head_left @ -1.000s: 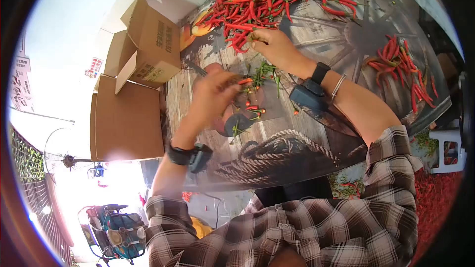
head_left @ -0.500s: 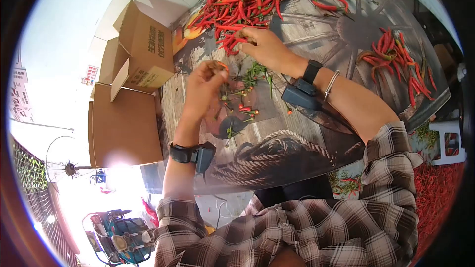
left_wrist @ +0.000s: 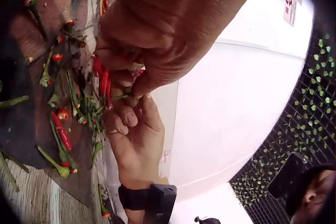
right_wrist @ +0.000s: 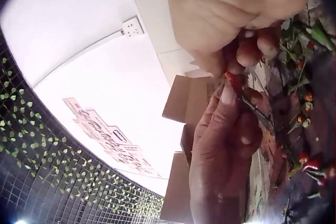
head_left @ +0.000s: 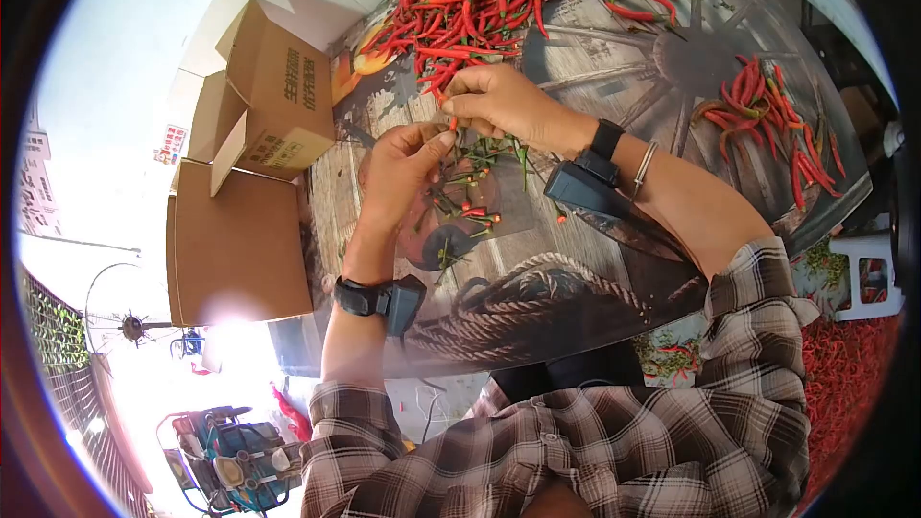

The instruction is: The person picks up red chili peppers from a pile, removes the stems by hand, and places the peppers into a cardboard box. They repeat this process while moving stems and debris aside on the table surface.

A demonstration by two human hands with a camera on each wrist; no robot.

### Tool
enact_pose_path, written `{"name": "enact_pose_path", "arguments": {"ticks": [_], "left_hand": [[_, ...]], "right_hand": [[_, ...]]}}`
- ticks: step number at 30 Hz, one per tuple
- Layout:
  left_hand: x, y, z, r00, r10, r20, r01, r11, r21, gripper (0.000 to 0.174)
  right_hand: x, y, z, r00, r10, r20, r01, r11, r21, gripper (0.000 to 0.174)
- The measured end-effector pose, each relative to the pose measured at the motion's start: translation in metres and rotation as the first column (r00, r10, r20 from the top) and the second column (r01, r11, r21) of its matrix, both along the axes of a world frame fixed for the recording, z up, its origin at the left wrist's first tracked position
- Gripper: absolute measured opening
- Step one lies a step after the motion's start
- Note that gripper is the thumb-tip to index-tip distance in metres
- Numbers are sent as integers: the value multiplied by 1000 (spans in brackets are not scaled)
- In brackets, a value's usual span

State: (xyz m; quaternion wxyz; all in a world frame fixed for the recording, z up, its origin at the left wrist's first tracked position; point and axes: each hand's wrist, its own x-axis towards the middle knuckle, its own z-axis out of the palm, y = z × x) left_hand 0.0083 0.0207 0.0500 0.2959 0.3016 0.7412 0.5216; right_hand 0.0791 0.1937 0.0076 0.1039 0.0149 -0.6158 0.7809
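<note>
Both hands meet over the table's left half. My left hand (head_left: 401, 171) pinches a red chili pepper (head_left: 453, 123) between thumb and fingers. From the other side the fingertips of my right hand (head_left: 508, 105) grip the same chili. In the right wrist view the chili (right_wrist: 234, 81) shows as a short red piece between both sets of fingertips, its far end hidden. More red chilies (left_wrist: 104, 83) show by the right hand's fingers in the left wrist view. Green stems with red stubs (head_left: 480, 216) lie scattered below the hands.
A big heap of red chilies (head_left: 480, 0) covers the table's far side. A smaller chili pile (head_left: 763, 120) lies at the right. Cardboard boxes (head_left: 240, 240) stand along the left edge. A white stool (head_left: 868, 273) is at the lower right, beside chilies on the floor (head_left: 849, 403).
My left hand has come up from over the stems to meet the right hand, and a chili is now between them. The right hand has shifted slightly left and down.
</note>
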Motion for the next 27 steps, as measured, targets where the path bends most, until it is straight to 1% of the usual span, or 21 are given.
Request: {"name": "enact_pose_path", "arguments": {"ticks": [1,2,4,6,8,9,10,11,13,14,16,17,18,19,20,21,22,23,24,25,27], "left_hand": [[1,-1,1,1000,-22,8,22,998,-63,16],[1,-1,1,1000,-22,8,22,998,-63,16],[2,-1,-2,999,46,-14,-46,999,-11,13],[3,-1,-3,998,53,-37,-54,998,-20,12],[5,0,-6,997,55,-56,-57,998,-22,12],[5,0,-8,994,104,-45,-103,995,14,10],[5,1,-9,989,145,-29,-143,988,49,8],[4,1,-11,992,123,-15,-122,991,52,8],[0,-1,-11,995,86,-52,-83,995,49,12],[0,0,-11,993,98,-61,-98,995,16,11],[-11,3,-18,991,107,-75,-104,994,40,11],[-19,4,-24,986,132,-97,-126,990,63,12],[-30,8,-36,969,207,-134,-185,969,165,15],[-29,6,-30,969,209,-134,-186,969,165,15],[-28,4,-23,961,243,-130,-229,967,115,16],[-26,4,-18,953,276,-128,-271,961,60,18],[-27,4,-16,952,276,-131,-270,961,56,18],[-28,2,-14,959,234,-159,-239,971,-12,19],[-30,-2,-10,963,196,-186,-213,974,-79,21],[-21,1,-4,958,210,-197,-229,970,-80,21],[1,11,-1,967,181,-181,-166,982,95,23]], "right_hand": [[0,0,0,1000,1,1,-1,1000,-1,14],[0,0,0,1000,-24,7,24,1000,20,15],[0,0,-1,999,-50,12,49,998,39,16],[0,-3,0,996,-85,1,85,995,46,18],[1,-4,0,998,-64,-1,64,998,17,19],[2,-2,1,999,-47,-1,47,999,-13,20],[0,-3,-1,998,-62,-22,62,998,-3,20],[0,-2,-3,996,-84,-10,84,996,4,20],[2,-2,-3,996,-82,-43,85,994,61,20],[1,-4,-3,994,-100,-34,102,993,65,20],[-3,-11,-3,927,-229,-298,317,902,293,21],[-3,-13,-2,926,-232,-297,320,900,295,21],[-1,-17,3,908,-221,-357,351,867,355,21],[4,-20,11,886,-202,-417,382,828,410,21],[10,-22,19,916,-206,-344,346,839,420,21],[8,-19,16,914,-210,-346,350,839,417,21],[6,-16,11,903,-240,-357,371,854,364,21],[1,-14,8,892,-263,-368,384,870,309,21],[-7,-8,-3,888,-282,-363,402,861,313,23],[-2,-1,1,954,-215,-209,268,923,276,23],[-3,2,2,970,-180,-162,217,943,252,22]]}}
